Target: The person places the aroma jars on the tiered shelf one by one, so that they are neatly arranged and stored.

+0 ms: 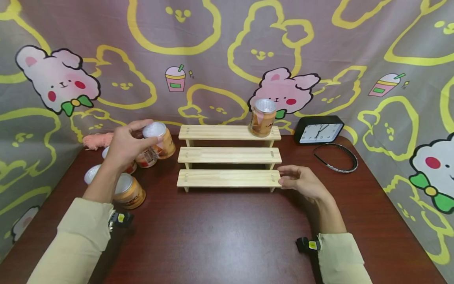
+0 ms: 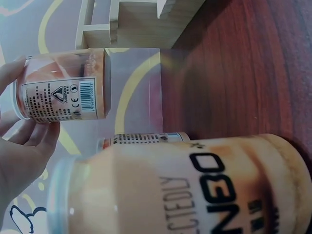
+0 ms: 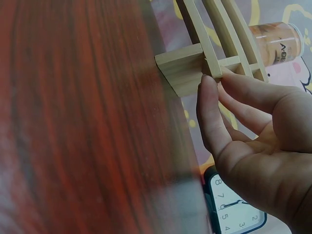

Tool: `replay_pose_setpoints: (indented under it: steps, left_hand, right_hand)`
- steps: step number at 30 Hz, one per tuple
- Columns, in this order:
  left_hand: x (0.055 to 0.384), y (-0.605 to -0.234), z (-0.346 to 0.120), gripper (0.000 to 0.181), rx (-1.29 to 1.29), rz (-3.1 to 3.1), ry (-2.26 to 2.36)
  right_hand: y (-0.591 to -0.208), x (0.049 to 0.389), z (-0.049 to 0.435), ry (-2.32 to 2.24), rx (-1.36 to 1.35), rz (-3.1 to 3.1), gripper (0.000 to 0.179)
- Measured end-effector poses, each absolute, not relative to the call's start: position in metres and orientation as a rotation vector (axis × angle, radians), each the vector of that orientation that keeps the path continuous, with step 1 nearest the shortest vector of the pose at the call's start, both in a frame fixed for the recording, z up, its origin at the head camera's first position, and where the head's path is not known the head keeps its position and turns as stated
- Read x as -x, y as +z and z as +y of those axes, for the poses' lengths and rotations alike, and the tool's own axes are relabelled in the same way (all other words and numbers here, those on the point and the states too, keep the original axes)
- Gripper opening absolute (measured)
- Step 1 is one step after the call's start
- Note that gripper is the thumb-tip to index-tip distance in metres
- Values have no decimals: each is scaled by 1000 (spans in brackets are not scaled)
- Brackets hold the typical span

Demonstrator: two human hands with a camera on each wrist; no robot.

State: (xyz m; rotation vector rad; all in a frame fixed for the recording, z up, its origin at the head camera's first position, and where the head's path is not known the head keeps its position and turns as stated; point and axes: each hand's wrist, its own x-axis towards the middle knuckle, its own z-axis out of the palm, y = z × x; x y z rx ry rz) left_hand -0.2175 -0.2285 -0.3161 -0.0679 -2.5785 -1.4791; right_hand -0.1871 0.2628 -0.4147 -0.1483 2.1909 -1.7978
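My left hand [image 1: 125,144] grips an orange-brown can [image 1: 164,141] with a silver lid near its top; the left wrist view shows this can [image 2: 66,85] lifted, its barcode label facing the camera. With thumb and fingers, my right hand [image 1: 301,183] pinches the right end of the lowest step of a three-tier wooden shelf [image 1: 228,178]. One more can [image 1: 263,118] stands on the top step at its right end. Several similar cans are grouped under and beside my left forearm, among them a nearer can [image 1: 130,191], which looms large in the left wrist view.
A black-framed clock [image 1: 319,130] stands at the back right, with a dark headband [image 1: 338,170] lying in front of it. Pink yarn [image 1: 97,141] lies at the back left. A patterned curtain [image 1: 220,67] hangs behind the dark wooden table [image 1: 220,240].
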Motion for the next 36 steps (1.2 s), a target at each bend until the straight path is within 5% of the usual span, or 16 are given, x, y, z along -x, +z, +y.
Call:
replay_pose_setpoints:
  steps: [36]
  left_hand:
    - [235, -277, -195, 60, 96, -2316, -1590]
  right_hand:
    - [-418, 186, 261, -1820, 149, 2212, 49]
